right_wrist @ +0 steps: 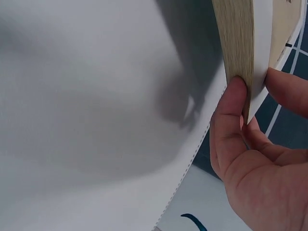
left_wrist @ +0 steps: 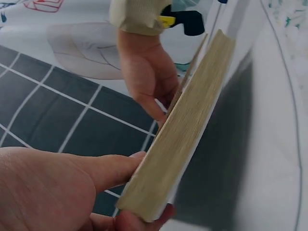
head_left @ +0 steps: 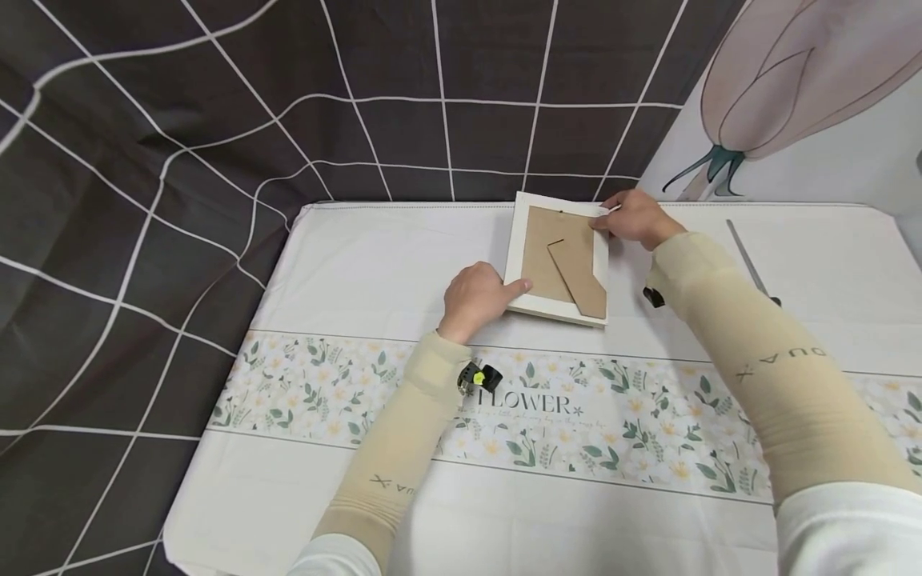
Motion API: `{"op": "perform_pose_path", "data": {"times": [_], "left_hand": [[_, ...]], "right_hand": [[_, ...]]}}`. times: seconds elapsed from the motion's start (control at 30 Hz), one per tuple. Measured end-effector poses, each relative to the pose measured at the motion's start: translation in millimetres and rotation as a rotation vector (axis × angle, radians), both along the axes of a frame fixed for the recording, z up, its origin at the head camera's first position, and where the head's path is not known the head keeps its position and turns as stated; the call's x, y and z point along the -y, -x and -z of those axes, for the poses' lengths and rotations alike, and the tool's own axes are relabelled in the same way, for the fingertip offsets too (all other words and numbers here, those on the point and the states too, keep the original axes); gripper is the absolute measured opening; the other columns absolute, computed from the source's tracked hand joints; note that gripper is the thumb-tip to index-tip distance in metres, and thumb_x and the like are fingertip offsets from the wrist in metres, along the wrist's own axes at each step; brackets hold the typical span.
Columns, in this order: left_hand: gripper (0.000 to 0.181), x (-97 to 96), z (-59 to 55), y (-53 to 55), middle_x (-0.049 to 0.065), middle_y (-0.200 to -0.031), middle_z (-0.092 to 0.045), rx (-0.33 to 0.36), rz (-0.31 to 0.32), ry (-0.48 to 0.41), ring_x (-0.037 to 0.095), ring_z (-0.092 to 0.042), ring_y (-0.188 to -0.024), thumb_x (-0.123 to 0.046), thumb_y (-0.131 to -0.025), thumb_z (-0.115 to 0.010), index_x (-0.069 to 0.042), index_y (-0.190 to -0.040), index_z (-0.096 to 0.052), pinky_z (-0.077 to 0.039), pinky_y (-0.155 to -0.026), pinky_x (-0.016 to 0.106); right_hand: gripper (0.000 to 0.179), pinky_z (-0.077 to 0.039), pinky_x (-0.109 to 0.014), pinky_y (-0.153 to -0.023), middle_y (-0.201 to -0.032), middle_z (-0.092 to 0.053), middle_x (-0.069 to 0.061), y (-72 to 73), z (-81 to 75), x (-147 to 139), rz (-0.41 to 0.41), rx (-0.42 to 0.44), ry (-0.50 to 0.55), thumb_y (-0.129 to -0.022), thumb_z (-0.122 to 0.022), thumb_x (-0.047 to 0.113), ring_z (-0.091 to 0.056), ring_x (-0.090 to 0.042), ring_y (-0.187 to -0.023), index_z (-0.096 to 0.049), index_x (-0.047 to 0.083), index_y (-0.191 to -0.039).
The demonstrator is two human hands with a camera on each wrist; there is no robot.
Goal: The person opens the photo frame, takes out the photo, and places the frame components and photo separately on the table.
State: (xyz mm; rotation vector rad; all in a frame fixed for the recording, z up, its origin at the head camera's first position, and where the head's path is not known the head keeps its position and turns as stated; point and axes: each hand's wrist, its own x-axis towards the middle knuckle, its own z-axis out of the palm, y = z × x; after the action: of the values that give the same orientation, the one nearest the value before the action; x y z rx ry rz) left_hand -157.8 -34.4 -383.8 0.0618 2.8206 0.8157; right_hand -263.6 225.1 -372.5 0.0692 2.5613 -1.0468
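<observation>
A picture frame (head_left: 536, 248) with a white border, brown backing board and fold-out stand (head_left: 579, 280) faces back-side up near the table's far edge. My left hand (head_left: 477, 298) grips its near left corner, thumb over the back and fingers underneath. At the far right corner my right hand (head_left: 637, 218) pinches the border between thumb and fingers. In the left wrist view the wood-grain side of the picture frame (left_wrist: 178, 130) shows above the cloth, casting a shadow. The right wrist view shows fingertips (right_wrist: 236, 91) on that wooden edge. The picture side is hidden.
A white tablecloth (head_left: 374, 264) with a floral band (head_left: 324, 392) covers the table. To the right lies a thin grey rod-like object (head_left: 749, 260) with a dark end, partly behind the right forearm. A dark gridded curtain (head_left: 490, 136) hangs at the back and left.
</observation>
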Motion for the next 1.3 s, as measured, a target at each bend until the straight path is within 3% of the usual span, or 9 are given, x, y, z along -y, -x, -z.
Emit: {"op": "perform_pose_path", "data": {"times": [0.1, 0.3, 0.47, 0.63, 0.8, 0.9, 1.0, 1.13, 1.3], "left_hand": [[0.059, 1.0, -6.7, -1.6, -0.005, -0.052, -0.037, -0.038, 0.004, -0.004, 0.014, -0.039, -0.051, -0.057, -0.091, -0.067, -0.018, -0.055, -0.040, -0.033, -0.048, 0.029], [0.059, 1.4, -17.6, -5.4, -0.006, -0.051, -0.035, -0.111, 0.013, -0.018, 0.015, -0.039, -0.050, -0.055, -0.093, -0.065, -0.017, -0.055, -0.040, -0.034, -0.046, 0.029], [0.057, 1.4, -21.4, -7.1, -0.005, -0.052, -0.037, -0.121, 0.019, -0.043, 0.015, -0.041, -0.050, -0.052, -0.094, -0.063, -0.017, -0.056, -0.040, -0.035, -0.047, 0.029], [0.055, -0.6, -23.7, -9.0, -0.005, -0.051, -0.037, -0.107, -0.013, -0.132, 0.014, -0.040, -0.047, -0.046, -0.094, -0.066, -0.016, -0.056, -0.039, -0.034, -0.045, 0.027], [0.053, -3.7, -26.3, -10.2, -0.004, -0.049, -0.040, -0.141, -0.041, -0.187, 0.013, -0.041, -0.044, -0.041, -0.093, -0.067, -0.016, -0.055, -0.042, -0.033, -0.041, 0.026], [0.043, -5.7, -27.9, -10.5, -0.002, -0.053, -0.050, -0.189, -0.056, -0.214, 0.015, -0.047, -0.046, -0.036, -0.093, -0.068, -0.012, -0.061, -0.053, -0.037, -0.042, 0.027], [0.029, -7.8, -28.7, -11.0, 0.001, -0.062, -0.060, -0.246, -0.055, -0.231, 0.015, -0.053, -0.050, -0.030, -0.094, -0.068, -0.006, -0.078, -0.064, -0.042, -0.045, 0.028], [0.024, -10.6, -26.7, -11.4, 0.004, -0.068, -0.066, -0.332, -0.035, -0.224, 0.015, -0.057, -0.053, -0.026, -0.092, -0.070, -0.002, -0.091, -0.068, -0.043, -0.046, 0.026], [0.022, -11.8, -23.9, -11.4, 0.004, -0.065, -0.068, -0.419, -0.024, -0.228, 0.014, -0.058, -0.051, -0.024, -0.088, -0.073, -0.003, -0.087, -0.070, -0.042, -0.045, 0.024]], "right_hand": [[0.062, -0.043, -0.037, -0.093, -0.082, -0.065, 0.001, -0.6, -0.8, 0.7, 0.026, 0.041, 0.045, -0.097, -0.063, 0.025, -0.056, -0.006, -0.075, -0.042, -0.012, -0.143], [0.067, -0.042, -0.042, -0.104, -0.127, -0.056, -0.019, -2.4, -2.6, 3.0, 0.079, 0.107, 0.126, -0.099, -0.062, 0.027, -0.060, -0.016, -0.096, -0.035, -0.008, -0.149], [0.066, -0.039, -0.046, -0.110, -0.141, -0.049, -0.024, -2.5, -3.2, 4.2, 0.121, 0.140, 0.157, -0.100, -0.061, 0.024, -0.057, -0.024, -0.110, -0.033, -0.007, -0.151], [0.066, -0.043, -0.042, -0.108, -0.140, -0.047, -0.023, -1.9, -1.5, 4.1, 0.138, 0.152, 0.213, -0.101, -0.061, 0.021, -0.058, -0.016, -0.101, -0.031, -0.008, -0.152], [0.067, -0.052, -0.029, -0.096, -0.133, -0.050, -0.019, -3.2, 1.0, 3.2, 0.148, 0.162, 0.300, -0.100, -0.061, 0.019, -0.059, -0.005, -0.085, -0.028, -0.009, -0.152], [0.067, -0.054, -0.023, -0.088, -0.124, -0.054, -0.015, -3.9, 2.7, 3.5, 0.159, 0.169, 0.375, -0.100, -0.061, 0.016, -0.060, -0.002, -0.080, -0.026, -0.009, -0.152], [0.066, -0.055, -0.021, -0.083, -0.115, -0.057, -0.010, -4.6, 3.7, 4.5, 0.178, 0.165, 0.424, -0.100, -0.061, 0.015, -0.061, -0.003, -0.078, -0.027, -0.009, -0.151], [0.066, -0.056, -0.021, -0.083, -0.103, -0.060, -0.003, -4.7, 4.8, 5.4, 0.201, 0.156, 0.471, -0.100, -0.062, 0.014, -0.062, -0.003, -0.077, -0.026, -0.008, -0.151], [0.070, -0.055, -0.024, -0.090, -0.115, -0.059, -0.009, -4.3, 6.3, 6.1, 0.203, 0.164, 0.480, -0.100, -0.062, 0.015, -0.063, -0.004, -0.080, -0.023, -0.005, -0.154]]}}
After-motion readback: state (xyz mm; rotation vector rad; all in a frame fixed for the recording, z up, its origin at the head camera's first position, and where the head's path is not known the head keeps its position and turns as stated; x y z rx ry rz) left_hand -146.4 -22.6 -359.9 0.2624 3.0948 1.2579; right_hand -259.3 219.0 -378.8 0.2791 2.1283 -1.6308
